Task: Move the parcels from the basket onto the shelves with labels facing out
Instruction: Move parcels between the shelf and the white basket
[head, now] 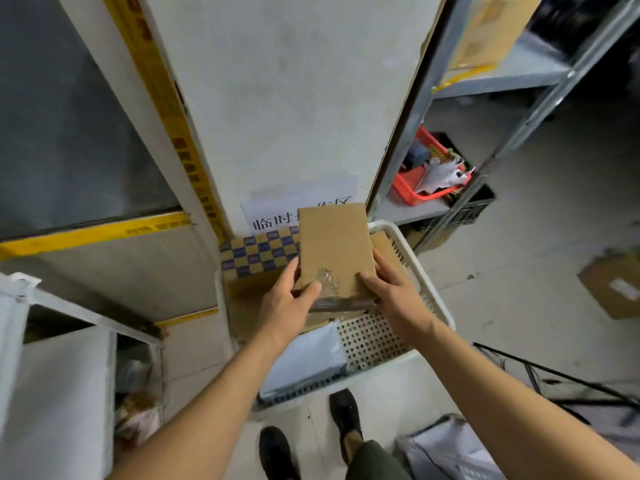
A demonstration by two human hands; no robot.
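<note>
A plain brown cardboard parcel with clear tape at its near end is held above the white perforated basket on the floor. My left hand grips its near left edge, thumb on top. My right hand grips its near right edge. No label shows on the parcel's upper face. Inside the basket lie a blue-and-tan checkered box, a grey plastic mailer and more brown cardboard under the held parcel. A metal shelf unit stands at the right with a brown parcel on its upper level.
A white pillar with a paper sign rises right behind the basket. A red basket of odds and ends sits on the low right shelf. White bins stand at the left. A cardboard box and a bagged parcel lie on the floor at right.
</note>
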